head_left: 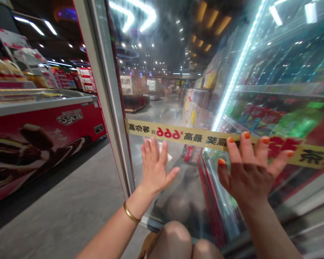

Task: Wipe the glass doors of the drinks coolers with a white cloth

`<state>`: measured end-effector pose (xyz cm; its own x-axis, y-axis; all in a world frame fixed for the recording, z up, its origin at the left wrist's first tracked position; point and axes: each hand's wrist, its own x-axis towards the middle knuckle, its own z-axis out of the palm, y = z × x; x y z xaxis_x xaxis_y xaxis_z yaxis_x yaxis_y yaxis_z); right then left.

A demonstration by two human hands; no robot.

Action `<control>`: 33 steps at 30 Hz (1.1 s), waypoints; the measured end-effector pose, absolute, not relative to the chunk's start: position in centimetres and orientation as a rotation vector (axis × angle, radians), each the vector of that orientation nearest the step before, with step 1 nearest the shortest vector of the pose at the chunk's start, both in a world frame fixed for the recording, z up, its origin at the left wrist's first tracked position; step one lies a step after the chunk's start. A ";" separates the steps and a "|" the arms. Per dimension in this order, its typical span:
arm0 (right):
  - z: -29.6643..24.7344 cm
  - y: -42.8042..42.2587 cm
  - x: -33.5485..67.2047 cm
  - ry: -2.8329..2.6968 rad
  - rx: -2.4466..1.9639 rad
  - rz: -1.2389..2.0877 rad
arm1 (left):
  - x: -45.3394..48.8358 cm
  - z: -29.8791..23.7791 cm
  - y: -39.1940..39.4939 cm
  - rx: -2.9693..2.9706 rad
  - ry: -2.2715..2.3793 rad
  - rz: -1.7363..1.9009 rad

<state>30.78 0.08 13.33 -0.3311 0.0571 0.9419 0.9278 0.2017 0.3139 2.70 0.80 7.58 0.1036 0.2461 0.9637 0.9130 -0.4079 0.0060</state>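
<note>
My left hand [154, 166] is open, fingers spread and palm flat against the inner side of a glass cooler door [162, 90] that stands swung out. My right hand [250, 169], with orange nails, is also open and spread, pressed near the yellow printed strip [194, 137] that runs across the glass. A gold bangle [130, 213] sits on my left wrist. My bare knees [187, 241] show at the bottom, so I am crouched low before the door.
A lit cooler with shelves [283, 90] of coloured packets stands at the right. A red chest freezer [43, 133] lines the left side. Grey floor [70, 208] runs between them, and more store displays show through the glass.
</note>
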 end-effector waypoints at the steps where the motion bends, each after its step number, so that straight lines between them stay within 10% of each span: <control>1: 13.3 0.2 30.8 -1.607 -0.955 -1.259 | 2.5 6.9 0.9 -1.771 -1.078 -1.241; 15: 12.7 1.9 30.5 -1.617 -1.115 -1.224 | 1.7 8.8 4.3 -1.798 -0.782 -1.048; 21: 12.9 2.8 30.3 -1.554 -1.043 -1.358 | 1.0 13.4 7.2 -1.593 -1.236 -1.517; 28: 12.6 3.7 30.0 -1.568 -1.083 -1.224 | 4.6 7.6 6.2 -1.902 -0.640 -1.022; 33: 12.7 4.2 29.9 -1.602 -1.110 -1.283 | 2.3 13.4 9.9 -1.644 -1.139 -1.624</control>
<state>29.92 4.25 12.70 -0.3079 0.1549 0.9387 0.9499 0.1060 0.2941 2.30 9.94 13.38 -0.0933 0.1822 0.9788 0.8581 -0.4839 0.1719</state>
